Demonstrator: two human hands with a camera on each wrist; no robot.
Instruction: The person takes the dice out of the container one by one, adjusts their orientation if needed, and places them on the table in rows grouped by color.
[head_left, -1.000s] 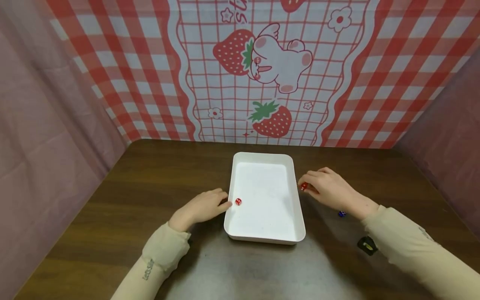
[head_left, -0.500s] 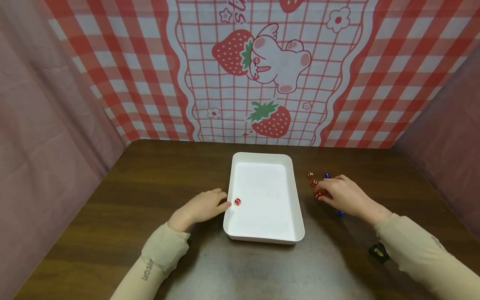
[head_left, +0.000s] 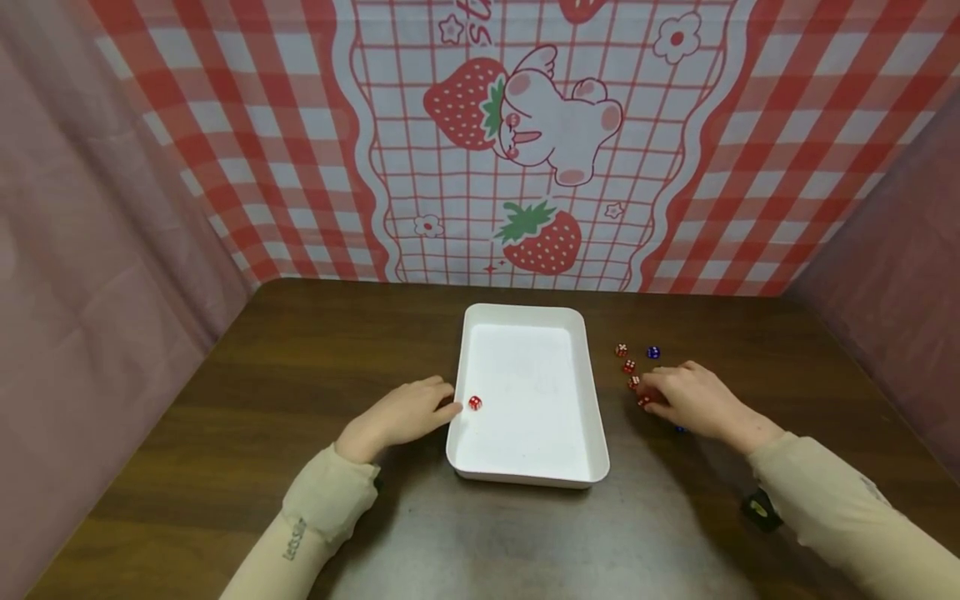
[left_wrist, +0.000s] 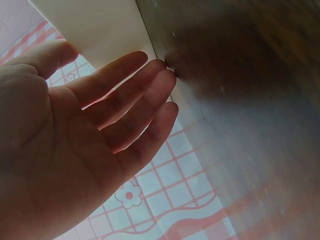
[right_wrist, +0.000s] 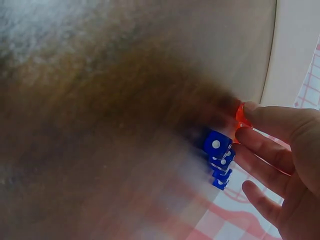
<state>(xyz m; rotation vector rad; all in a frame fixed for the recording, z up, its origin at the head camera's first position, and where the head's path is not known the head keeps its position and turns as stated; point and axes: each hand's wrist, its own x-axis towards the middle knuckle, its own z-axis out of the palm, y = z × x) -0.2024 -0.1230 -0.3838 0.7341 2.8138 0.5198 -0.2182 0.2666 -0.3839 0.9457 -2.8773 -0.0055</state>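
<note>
My left hand (head_left: 401, 414) lies at the left wall of a white tray (head_left: 597, 425), fingers relaxed, thumb tip over its rim. The left wrist view shows the palm of the left hand (left_wrist: 65, 135) with nothing in it. Inside the tray sits one red die (head_left: 476, 403), near the thumb. Right of the tray, my right hand (head_left: 693, 402) pinches a red die (right_wrist: 241, 114) between thumb and index finger, low over the table. Three other red dice (head_left: 629, 367) run in a slanting row behind it. Blue dice (right_wrist: 218, 144) line up beside the fingers, partly hidden in the head view.
A lone blue die (head_left: 654, 352) sits behind the right hand. The dark wooden table (head_left: 315, 358) ends at a red-and-white checked cloth (head_left: 285, 158). Under the right sleeve a small dark object (head_left: 761, 510) with a yellow mark shows.
My right hand has moved away from the tray, rightward and toward me, uncovering red dice and a blue die. The left hand, the tray and the die inside stay put.
</note>
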